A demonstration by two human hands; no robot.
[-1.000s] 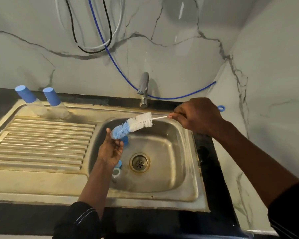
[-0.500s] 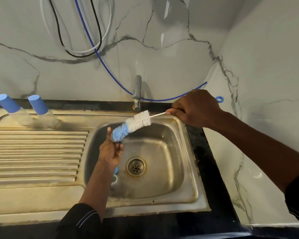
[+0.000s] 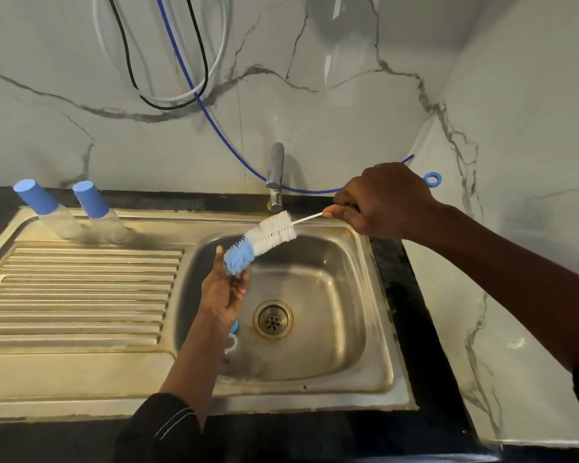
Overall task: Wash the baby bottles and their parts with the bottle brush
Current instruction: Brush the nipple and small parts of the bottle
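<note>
My right hand [image 3: 385, 202] grips the thin white handle of the bottle brush [image 3: 264, 238] over the sink basin [image 3: 331, 329]. The handle's blue loop end [image 3: 432, 179] sticks out behind that hand. The brush's blue bristle tip lies in my left hand [image 3: 224, 292], between the raised thumb and nearly straight fingers. Two clear baby bottles with blue caps [image 3: 37, 198] [image 3: 92, 202] stand on the drainboard's far edge. A small blue part [image 3: 234, 326] and a clear ring-shaped part [image 3: 232, 344] lie in the basin, partly hidden by my left wrist.
The tap [image 3: 275, 177] stands behind the basin, with no water seen running. A drain [image 3: 273, 319] sits mid-basin. The ridged drainboard [image 3: 81, 295] lies to the left. Blue, black and white hoses [image 3: 181, 88] hang on the marble wall. A marble side wall closes the right.
Both hands and the brush stay in nearly the same pose over the basin. The view has shifted slightly. A blue part seen just under the brush a second ago is out of sight.
</note>
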